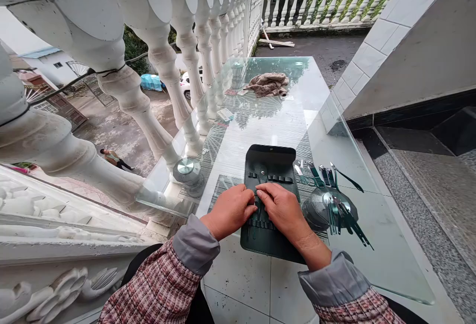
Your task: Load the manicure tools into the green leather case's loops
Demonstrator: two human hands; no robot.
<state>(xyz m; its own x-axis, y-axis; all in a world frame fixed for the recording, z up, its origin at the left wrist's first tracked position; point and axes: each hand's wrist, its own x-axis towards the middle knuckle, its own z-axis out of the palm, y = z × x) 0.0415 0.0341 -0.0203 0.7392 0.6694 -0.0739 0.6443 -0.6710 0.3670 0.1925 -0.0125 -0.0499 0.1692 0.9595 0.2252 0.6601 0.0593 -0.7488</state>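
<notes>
Nubbly sleeves [156,284]; left hand [232,210], right hand [281,208] curled over 1 leathery case [266,240]; grasp unclear.

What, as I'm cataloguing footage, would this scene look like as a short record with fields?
Surface: transparent rectangular glass tabletop
Centre: flat dark-green case, lying open, showing strap loops
Left hand: fingers curled over the case; hold unclear
Right hand: fingers over the case's middle; hold unclear
Right of case: slim metal tools with dark-green handles
Far end: crumpled brown cloth
</notes>
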